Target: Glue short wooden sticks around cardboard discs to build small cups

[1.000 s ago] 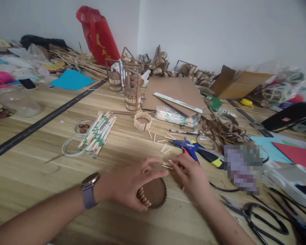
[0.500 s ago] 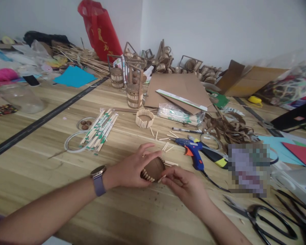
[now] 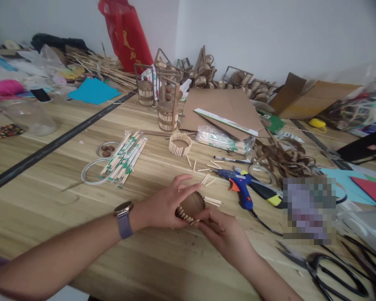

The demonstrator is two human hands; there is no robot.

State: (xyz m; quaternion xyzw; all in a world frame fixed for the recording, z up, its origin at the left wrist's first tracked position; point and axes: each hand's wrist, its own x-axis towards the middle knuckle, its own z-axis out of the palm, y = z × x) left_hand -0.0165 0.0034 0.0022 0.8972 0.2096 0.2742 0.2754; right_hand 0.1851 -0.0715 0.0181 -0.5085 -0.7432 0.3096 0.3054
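My left hand (image 3: 163,205), with a watch (image 3: 123,209) on its wrist, is wrapped around a small round brown cardboard base (image 3: 192,205) edged with short wooden sticks. My right hand (image 3: 230,234) has thumb and forefinger pinched on a short wooden stick (image 3: 192,222) at the near right of that edge. The fingertips partly hide this stick. Loose cut sticks (image 3: 212,201) lie just beyond my right hand. Farther off stands a similar round base with a stick wall (image 3: 180,144). A blue glue gun (image 3: 242,188) rests to the right.
Wrapped chopsticks (image 3: 125,159) and tape rings (image 3: 95,171) lie at left. Black-handled scissors (image 3: 329,267) are near the right front, beside the glue gun's cord. A utility knife (image 3: 265,193), brown strips (image 3: 285,156) and a cardboard sheet (image 3: 222,106) lie farther back; small stick buckets (image 3: 168,115) stand behind.
My right hand has brought the short stick in against the edge of the base, beside the other sticks. My left hand keeps its hold. The whole view has shifted slightly.
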